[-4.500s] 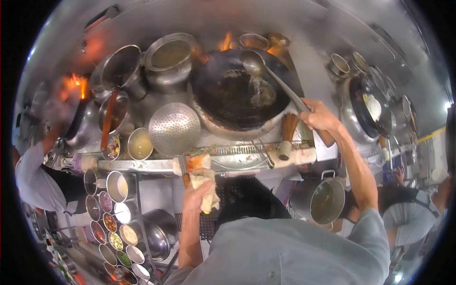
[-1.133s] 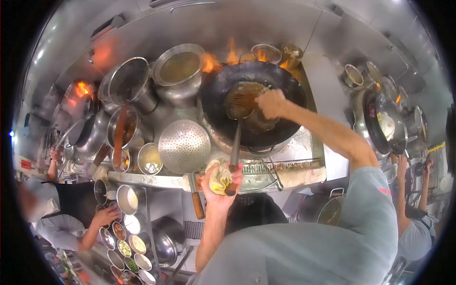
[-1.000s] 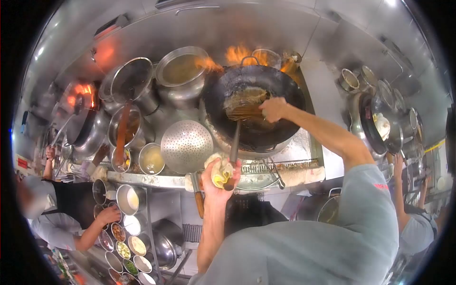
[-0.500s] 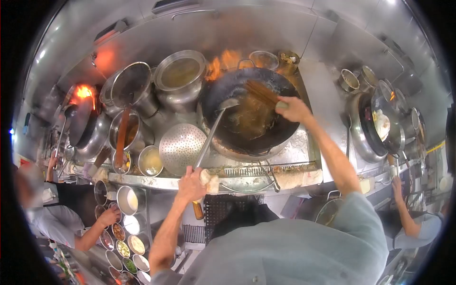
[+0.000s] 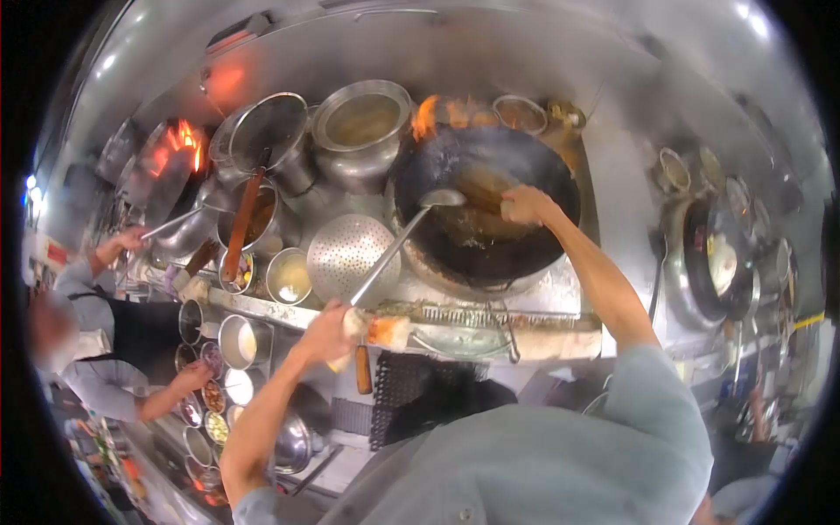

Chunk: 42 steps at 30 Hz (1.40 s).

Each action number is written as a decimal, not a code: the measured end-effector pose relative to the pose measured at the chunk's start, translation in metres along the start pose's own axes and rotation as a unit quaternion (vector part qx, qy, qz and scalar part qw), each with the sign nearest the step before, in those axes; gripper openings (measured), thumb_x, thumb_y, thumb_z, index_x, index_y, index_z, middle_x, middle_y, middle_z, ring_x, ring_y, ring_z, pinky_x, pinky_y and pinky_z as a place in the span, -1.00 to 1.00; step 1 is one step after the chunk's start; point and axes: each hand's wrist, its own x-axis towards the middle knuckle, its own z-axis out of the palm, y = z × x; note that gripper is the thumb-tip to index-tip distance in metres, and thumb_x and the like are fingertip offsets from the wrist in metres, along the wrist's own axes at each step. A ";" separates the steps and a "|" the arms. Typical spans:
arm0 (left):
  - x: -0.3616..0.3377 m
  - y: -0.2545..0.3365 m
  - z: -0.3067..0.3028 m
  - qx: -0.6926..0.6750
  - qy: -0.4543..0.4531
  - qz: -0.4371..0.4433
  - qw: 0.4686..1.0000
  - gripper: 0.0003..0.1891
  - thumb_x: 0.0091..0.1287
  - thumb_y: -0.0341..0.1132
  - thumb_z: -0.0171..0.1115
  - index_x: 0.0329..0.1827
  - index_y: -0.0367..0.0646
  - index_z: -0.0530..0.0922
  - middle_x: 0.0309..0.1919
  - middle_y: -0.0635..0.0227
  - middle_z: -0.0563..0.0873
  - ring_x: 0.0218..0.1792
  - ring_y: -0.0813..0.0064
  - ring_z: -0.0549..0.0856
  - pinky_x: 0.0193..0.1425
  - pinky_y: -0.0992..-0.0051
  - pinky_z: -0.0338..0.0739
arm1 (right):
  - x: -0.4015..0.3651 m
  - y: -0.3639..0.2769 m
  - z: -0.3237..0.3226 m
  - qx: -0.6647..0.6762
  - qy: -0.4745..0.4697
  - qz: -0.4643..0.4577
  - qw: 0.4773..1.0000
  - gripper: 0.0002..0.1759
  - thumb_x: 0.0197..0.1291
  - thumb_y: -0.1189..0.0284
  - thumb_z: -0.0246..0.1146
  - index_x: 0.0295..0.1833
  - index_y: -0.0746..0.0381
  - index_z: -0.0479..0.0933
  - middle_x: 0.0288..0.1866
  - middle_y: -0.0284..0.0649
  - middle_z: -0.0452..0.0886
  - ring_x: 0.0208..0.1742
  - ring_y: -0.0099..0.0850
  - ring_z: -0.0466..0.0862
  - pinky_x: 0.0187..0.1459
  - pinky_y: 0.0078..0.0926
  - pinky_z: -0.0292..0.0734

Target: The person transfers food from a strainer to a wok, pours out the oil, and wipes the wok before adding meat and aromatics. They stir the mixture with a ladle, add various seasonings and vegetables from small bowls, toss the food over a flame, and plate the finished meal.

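A large dark wok [image 5: 420,236] sits over the burner with brownish, frothy liquid in its bottom. My right hand [image 5: 527,206] is closed around a brown bamboo wok brush [image 5: 481,194], whose bristles reach down into the wok. My left hand [image 5: 325,335] grips the long metal handle of a ladle [image 5: 444,199]. The ladle's bowl hangs over the wok's left side, and its wooden handle end [image 5: 362,372] shows below the hand. Close by that hand, a stained cloth [image 5: 388,332] lies on the stove's front rail.
Flames [image 5: 437,114] rise behind the wok. Left of it stand a perforated strainer [image 5: 350,254], a tall steel pot [image 5: 360,162] and a small bowl [image 5: 289,276]. A co-worker [image 5: 114,350] works at the far left near ingredient bowls. Another wok [image 5: 700,254] is at the right.
The whole view has shifted. My right hand has moved lower over the wok, with the brush deeper in it. At the left, the co-worker now holds a long metal handle higher up.
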 end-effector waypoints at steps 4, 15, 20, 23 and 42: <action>-0.043 -0.007 0.018 -0.346 0.085 -0.119 0.927 -0.58 -0.01 -0.40 0.28 -0.05 -0.32 0.47 -0.25 0.19 0.64 -0.22 0.47 0.60 -0.05 0.47 0.48 | -0.049 0.023 -0.014 -0.009 -0.019 -0.083 0.996 -0.38 -0.09 0.23 0.20 0.18 0.16 0.43 -0.16 0.04 0.61 -0.13 -0.09 0.62 -0.09 -0.31 0.50; -0.040 -0.069 0.038 -0.099 0.289 -0.184 0.934 -0.62 -0.04 -0.43 0.23 -0.08 -0.13 0.46 -0.15 0.05 0.52 -0.13 -0.05 0.55 -0.08 0.15 0.46 | 0.000 -0.047 0.064 0.088 -0.014 -0.029 0.996 -0.36 0.02 0.25 0.11 0.23 0.32 0.32 0.08 0.17 0.47 0.15 -0.10 0.49 0.18 -0.30 0.34; -0.040 -0.086 0.037 -0.041 0.292 -0.258 0.920 -0.61 -0.05 -0.42 0.23 -0.09 -0.08 0.43 -0.04 0.02 0.42 -0.09 -0.09 0.51 -0.13 0.07 0.47 | -0.009 -0.037 0.048 -0.159 -0.028 -0.071 0.984 -0.38 0.04 0.23 0.09 0.21 0.33 0.35 -0.01 0.19 0.51 0.02 -0.02 0.55 0.08 -0.26 0.42; -0.037 -0.094 0.042 -0.020 0.283 -0.254 0.925 -0.62 -0.06 -0.44 0.23 -0.11 -0.08 0.43 -0.07 0.01 0.42 -0.06 -0.07 0.49 -0.13 0.07 0.47 | 0.024 -0.053 0.046 -0.022 0.008 0.050 0.998 -0.41 0.03 0.25 0.10 0.18 0.33 0.36 -0.10 0.24 0.53 -0.08 -0.02 0.59 -0.01 -0.24 0.45; -0.103 -0.085 0.121 -0.927 0.166 0.030 0.335 -0.31 0.13 -0.30 0.22 0.33 -0.11 0.12 -0.32 0.19 0.53 -0.34 0.41 0.56 -0.26 0.45 0.53 | -0.042 -0.021 0.052 -0.197 -0.041 -0.055 0.978 -0.42 -0.02 0.25 0.10 0.16 0.27 0.40 -0.11 0.17 0.56 -0.02 0.01 0.57 0.08 -0.24 0.43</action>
